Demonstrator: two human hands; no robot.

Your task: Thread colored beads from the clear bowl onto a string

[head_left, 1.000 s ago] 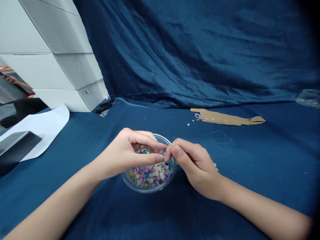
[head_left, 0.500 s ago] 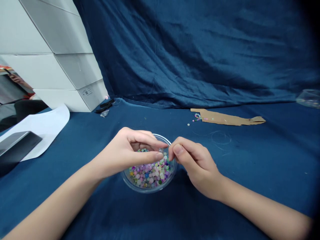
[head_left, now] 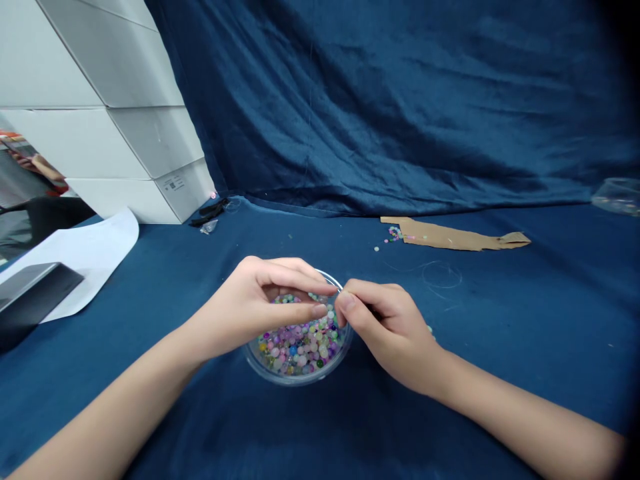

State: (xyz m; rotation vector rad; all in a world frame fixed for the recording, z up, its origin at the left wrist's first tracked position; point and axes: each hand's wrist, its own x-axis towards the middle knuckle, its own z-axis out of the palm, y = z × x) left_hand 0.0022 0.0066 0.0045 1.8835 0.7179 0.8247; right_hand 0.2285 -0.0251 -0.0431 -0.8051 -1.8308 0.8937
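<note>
My left hand (head_left: 267,293) hovers above a clear round bowl (head_left: 295,381) full of small coloured beads (head_left: 300,347). Its thumb and index finger are apart, and I see nothing gripped between them. The left index fingertip meets or nearly meets my right fingertips. My right hand (head_left: 390,323) is at the bowl's right rim, its thumb and index finger pinched together. Whatever is in that pinch is hidden or too small to make out. A small pale bead (head_left: 431,329) peeks out beside the back of my right hand.
Behind lies a brown cardboard strip (head_left: 455,237) with a little string of beads (head_left: 395,233) at its left end. Thin clear thread (head_left: 443,275) loops on the blue cloth. White boxes (head_left: 135,143), paper (head_left: 105,260) and a dark box (head_left: 40,297) stand left; a clear container (head_left: 617,197) sits right.
My right hand has shifted slightly down and left, its thumb now closer to the left fingertips. A pale bead has come into view behind it. My left hand is almost still.
</note>
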